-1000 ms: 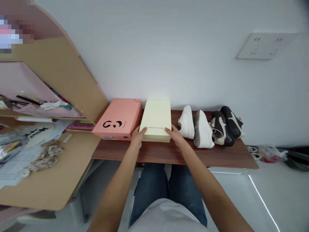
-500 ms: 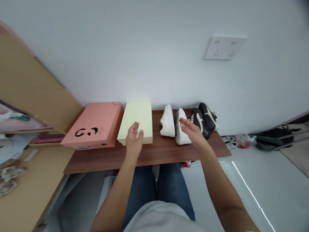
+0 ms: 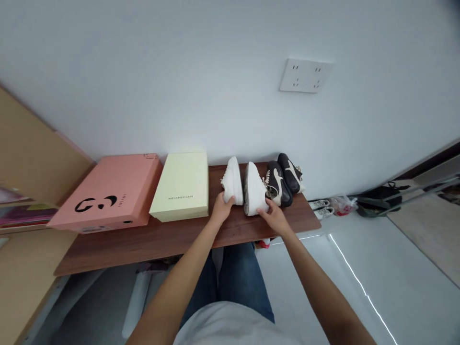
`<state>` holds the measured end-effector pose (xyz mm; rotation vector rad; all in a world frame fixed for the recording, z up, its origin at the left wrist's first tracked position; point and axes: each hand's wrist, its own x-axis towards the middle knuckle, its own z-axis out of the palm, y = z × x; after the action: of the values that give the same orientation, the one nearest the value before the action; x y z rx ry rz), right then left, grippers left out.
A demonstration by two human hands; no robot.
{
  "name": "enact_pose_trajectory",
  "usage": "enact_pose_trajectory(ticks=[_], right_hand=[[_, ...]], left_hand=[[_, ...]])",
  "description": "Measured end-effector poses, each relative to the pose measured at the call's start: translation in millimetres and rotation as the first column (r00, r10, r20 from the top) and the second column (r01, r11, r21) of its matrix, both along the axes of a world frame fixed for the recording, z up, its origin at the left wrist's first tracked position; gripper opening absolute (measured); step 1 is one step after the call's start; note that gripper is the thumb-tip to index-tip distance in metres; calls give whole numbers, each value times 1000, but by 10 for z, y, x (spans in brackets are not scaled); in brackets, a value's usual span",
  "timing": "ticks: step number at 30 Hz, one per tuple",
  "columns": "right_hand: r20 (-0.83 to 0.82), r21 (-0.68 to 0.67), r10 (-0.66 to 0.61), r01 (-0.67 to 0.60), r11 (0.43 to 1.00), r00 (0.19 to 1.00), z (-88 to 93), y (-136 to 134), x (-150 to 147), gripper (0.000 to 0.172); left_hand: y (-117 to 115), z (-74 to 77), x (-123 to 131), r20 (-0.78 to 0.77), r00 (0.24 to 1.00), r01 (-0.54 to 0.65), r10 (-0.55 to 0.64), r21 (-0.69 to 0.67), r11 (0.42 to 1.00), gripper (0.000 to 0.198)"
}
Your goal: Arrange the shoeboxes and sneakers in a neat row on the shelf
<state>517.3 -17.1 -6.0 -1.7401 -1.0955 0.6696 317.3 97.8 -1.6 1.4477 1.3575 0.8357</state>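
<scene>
Two white sneakers lie on their sides on the brown wooden board, toes toward the wall. My left hand point(image 3: 223, 207) grips the heel end of the left white sneaker point(image 3: 233, 179), thumb on its near end and fingers at its left side. At the heel of the right white sneaker point(image 3: 254, 187), my right hand point(image 3: 274, 216) has its fingers and thumb closed on the right side. Both sneakers rest on the board point(image 3: 230, 230). Just right of them sits a pair of black shoes point(image 3: 278, 184) with cream markings.
A pink shoebox point(image 3: 115, 184) and a pale yellow shoebox point(image 3: 183, 179) stand on the board to the left. A wall socket plate point(image 3: 305, 75) is above. Grey-white shoes point(image 3: 321, 209) and a plastic bag point(image 3: 343, 205) are on the floor at right, near a black bag point(image 3: 381, 201).
Both hands have come down from the air and to the sneakers, closing on their heel ends. The view has shifted to the right, so the boxes and shoes appear further left.
</scene>
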Motion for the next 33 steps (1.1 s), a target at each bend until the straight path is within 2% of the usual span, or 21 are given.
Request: enact_pose_trajectory(ticks=[3,7,12,16,20,26,30,33], right_hand=[[21,-25,55,-54,998,998,-103,67,-2,68],[3,-2,172,-172,985,985,-78,187,67,59],[126,-3,293,-295,956,948,146,307,183,61],[261,-85,358,-348,934,897,383,336,271,56],[447,-223,375,-305,926,812,578,390,290,53],[636,-383,473,-284,879,610,763,608,154,54],[704,-457,541,-289,841,460,831,763,27,49],[742,-496,565,-272,824,360,855,850,-52,43]], left_hand=[[18,17,9,-18,999,35,-35,-20,999,50],[20,65,-25,-48,995,84,-83,31,996,51],[53,200,-63,-150,980,143,-130,83,986,41],[63,391,-76,-277,939,251,-205,143,957,41],[73,555,-60,-461,839,400,-288,164,902,41],[200,727,6,-686,634,594,-356,138,792,46],[296,805,78,-808,478,645,-346,55,762,51],[339,819,127,-846,418,646,-331,20,763,52]])
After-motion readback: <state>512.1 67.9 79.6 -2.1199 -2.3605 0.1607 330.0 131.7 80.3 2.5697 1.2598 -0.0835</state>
